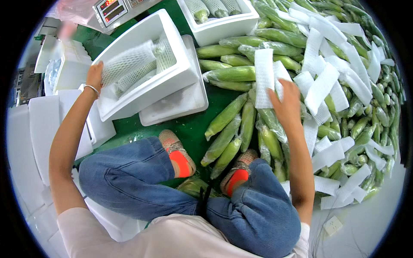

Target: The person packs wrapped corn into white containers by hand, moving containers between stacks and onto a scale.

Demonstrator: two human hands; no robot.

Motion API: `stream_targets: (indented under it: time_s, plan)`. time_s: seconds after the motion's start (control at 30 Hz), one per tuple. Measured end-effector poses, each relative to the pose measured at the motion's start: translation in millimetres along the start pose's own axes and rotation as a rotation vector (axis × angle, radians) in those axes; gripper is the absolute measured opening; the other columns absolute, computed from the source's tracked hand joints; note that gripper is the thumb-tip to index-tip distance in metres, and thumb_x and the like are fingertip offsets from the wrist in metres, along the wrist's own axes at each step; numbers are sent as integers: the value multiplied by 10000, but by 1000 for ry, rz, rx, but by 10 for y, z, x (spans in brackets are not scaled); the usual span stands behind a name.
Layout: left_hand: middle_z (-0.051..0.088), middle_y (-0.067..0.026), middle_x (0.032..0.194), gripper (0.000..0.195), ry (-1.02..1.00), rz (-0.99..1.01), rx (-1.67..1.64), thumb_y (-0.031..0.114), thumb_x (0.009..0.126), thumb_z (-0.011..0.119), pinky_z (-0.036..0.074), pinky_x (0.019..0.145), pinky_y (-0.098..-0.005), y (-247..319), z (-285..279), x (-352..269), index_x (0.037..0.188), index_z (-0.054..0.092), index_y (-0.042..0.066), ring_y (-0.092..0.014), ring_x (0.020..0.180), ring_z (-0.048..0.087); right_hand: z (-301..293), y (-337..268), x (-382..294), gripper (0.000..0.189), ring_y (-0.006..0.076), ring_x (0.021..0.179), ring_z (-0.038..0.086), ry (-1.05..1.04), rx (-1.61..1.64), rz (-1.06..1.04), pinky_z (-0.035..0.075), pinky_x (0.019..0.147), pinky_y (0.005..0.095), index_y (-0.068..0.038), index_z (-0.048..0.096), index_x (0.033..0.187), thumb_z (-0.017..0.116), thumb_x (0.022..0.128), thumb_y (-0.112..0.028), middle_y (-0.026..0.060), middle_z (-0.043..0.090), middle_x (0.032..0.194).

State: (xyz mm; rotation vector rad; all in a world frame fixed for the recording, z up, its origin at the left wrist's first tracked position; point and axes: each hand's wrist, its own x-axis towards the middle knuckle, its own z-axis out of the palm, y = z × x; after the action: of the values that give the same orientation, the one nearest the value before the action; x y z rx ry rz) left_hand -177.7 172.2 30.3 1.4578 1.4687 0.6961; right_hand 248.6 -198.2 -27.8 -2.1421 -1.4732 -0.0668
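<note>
My left hand (pixel 94 77) grips the left rim of a white foam box (pixel 151 96). Inside it lie several foam-net-covered pieces (pixel 129 61). The box rests partly over a white foam lid (pixel 174 113). On the right, my right hand (pixel 286 101) is over the pile of corn ears in green husks (pixel 230 73), many wrapped in clear plastic. Its thumb and fingers are at a white foam net sleeve (pixel 280 72), beside another flat sleeve (pixel 264 77). Whether the fingers have closed on a sleeve is not clear.
A second foam box (pixel 222 27) with netted corn stands at the top. A digital scale (pixel 119 13) is at upper left. Loose foam net sleeves (pixel 322 88) cover the pile on the right. White foam pieces (pixel 45 129) line my left side. My shoes (pixel 177 153) are close to the corn.
</note>
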Motion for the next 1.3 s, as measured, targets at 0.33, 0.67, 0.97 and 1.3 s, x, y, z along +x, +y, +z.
stream_targets:
  time_s: [0.33,0.67,0.97,1.3]
  plan:
    - [592,-152,1031,248,-1192,447,602,157,850,555,447,844,-330,751,2048,-1620,1052,551,13,-242,943,586,569,30,-18,215,173,779,571,-138,647,572,468,710,317,-20,563,938,579,729,-65,108,591,884]
    - [597,-128,899,432,-848,437,59,313,811,638,458,709,-293,-185,3006,-2387,1099,492,26,-115,828,566,37,-468,-509,399,220,883,544,-58,896,523,474,728,342,-15,503,1087,665,722,-27,117,545,1030]
    - [606,-103,1045,459,-1119,-344,-630,281,876,547,476,831,-283,388,2467,-1990,1204,479,-33,-166,913,594,-88,-475,-525,252,172,808,597,-483,1612,561,477,763,297,-7,578,1048,616,828,-124,61,631,971]
    - [627,-131,920,312,-996,299,329,163,791,594,491,736,-338,184,3160,-1453,1042,548,-18,-229,807,615,657,-345,-41,194,157,707,588,154,1902,982,494,631,298,-12,531,968,445,902,-173,76,590,844]
